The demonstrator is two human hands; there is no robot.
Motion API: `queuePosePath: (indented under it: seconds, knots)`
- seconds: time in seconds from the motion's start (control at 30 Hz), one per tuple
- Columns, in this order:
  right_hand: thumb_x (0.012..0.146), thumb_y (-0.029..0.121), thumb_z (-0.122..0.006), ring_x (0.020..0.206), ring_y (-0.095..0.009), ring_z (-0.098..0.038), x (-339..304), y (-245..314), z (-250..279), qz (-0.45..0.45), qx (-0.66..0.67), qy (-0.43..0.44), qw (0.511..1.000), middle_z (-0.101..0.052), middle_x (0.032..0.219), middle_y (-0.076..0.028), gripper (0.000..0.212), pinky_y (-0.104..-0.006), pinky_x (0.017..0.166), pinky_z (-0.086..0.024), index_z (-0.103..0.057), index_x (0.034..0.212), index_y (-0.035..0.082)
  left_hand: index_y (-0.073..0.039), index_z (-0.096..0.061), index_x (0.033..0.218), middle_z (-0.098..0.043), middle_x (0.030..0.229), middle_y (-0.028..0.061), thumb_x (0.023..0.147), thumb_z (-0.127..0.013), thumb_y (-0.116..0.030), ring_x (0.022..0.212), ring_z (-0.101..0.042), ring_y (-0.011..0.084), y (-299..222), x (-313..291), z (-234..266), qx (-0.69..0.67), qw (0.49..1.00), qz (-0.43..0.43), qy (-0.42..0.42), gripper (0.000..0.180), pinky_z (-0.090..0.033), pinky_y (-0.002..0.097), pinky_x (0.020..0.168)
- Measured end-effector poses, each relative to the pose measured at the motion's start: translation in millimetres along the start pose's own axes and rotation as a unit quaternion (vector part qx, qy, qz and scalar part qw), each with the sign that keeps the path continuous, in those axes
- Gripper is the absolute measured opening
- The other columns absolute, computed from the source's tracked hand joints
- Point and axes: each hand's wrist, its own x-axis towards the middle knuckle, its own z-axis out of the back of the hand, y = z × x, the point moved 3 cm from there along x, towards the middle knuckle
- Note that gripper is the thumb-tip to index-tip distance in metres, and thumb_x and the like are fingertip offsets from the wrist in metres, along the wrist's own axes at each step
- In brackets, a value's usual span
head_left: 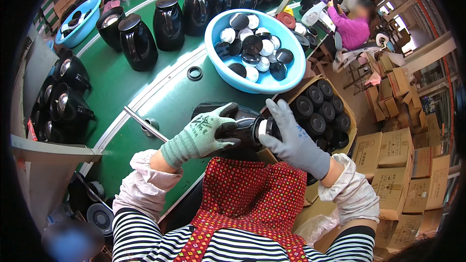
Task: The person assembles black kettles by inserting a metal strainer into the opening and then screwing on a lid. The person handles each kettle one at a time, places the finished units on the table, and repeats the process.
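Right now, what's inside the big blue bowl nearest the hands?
The blue bowl holds a heap of round black and white pieces, perhaps lids. The top ones show; anything beneath them is covered.

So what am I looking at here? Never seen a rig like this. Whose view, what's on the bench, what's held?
There's no robot, just a person wearing gloves. The one picture comes from a wide fisheye camera on their head, looking down, so straight edges bend near the rim.

The left hand, in a green glove, holds a tipped black jug. The right hand, in a grey glove, has a white-and-black cap at the jug's mouth; whether it is seated can't be told.

On the green bench are a blue basin of black and white caps, a small black ring and upright black jugs.
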Motion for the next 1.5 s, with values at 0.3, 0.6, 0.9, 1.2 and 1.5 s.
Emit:
queuePosePath:
  seconds: [0.3,0.6,0.9,1.2,1.5]
  knots:
    - [0.086,0.04,-0.089,0.138,-0.041,-0.053,2.0,-0.9,-6.5,0.079,-0.024,-0.047,0.995,-0.048,0.149,-0.026,0.094,-0.0448,0.117,-0.046,-0.042,0.161,0.007,-0.009,-0.071,0.14,-0.048,0.162,0.0304,0.091,-0.082,-0.038,0.141,-0.057,0.0465,5.9,0.8,-2.7,0.047,0.998,-0.031,-0.015,0.058,-0.045,0.0477,0.12]
    - [0.067,0.009,-0.091,0.134,-0.045,-0.056,17.5,-12.9,1.5,0.358,-0.148,-0.04,0.921,-0.051,0.145,-0.022,0.09,-0.0508,0.107,-0.055,-0.058,0.15,0.018,-0.011,-0.072,0.14,-0.049,0.16,0.0319,0.09,-0.083,-0.034,0.138,-0.059,0.048,10.6,-0.6,-0.4,0.047,0.996,-0.068,-0.034,0.056,-0.047,0.0479,0.118]
    - [0.088,0.06,-0.081,0.124,-0.04,-0.067,17.8,-3.9,10.4,-0.071,-0.045,-0.014,0.996,-0.062,0.137,-0.028,0.097,-0.0439,0.102,-0.056,-0.047,0.158,0.001,-0.008,-0.076,0.122,-0.045,0.163,0.0324,0.089,-0.084,-0.028,0.136,-0.06,0.0488,-5.5,-2.9,-13.1,0.014,0.999,0.009,-0.042,0.04,-0.047,0.0486,0.116]
    - [0.095,0.059,-0.074,0.107,-0.041,-0.074,9.5,0.7,8.0,-0.141,0.006,-0.031,0.989,-0.073,0.114,-0.028,0.082,-0.0454,0.095,-0.056,-0.057,0.149,0.0,-0.006,-0.076,0.124,-0.043,0.165,0.0321,0.088,-0.085,-0.021,0.143,-0.055,0.0485,-13.5,-14.2,-18.1,0.0,0.998,0.041,-0.041,0.04,-0.045,0.049,0.119]
    - [0.089,0.054,-0.08,0.13,-0.045,-0.062,10.1,-11.5,-3.7,-0.045,-0.041,-0.03,0.998,-0.058,0.144,-0.029,0.093,-0.0481,0.109,-0.052,-0.044,0.161,0.008,-0.003,-0.075,0.122,-0.041,0.168,0.0289,0.086,-0.086,-0.016,0.142,-0.057,0.0464,-7.9,-22.1,-23.5,-0.007,0.999,0.027,-0.047,0.04,-0.045,0.0462,0.12]
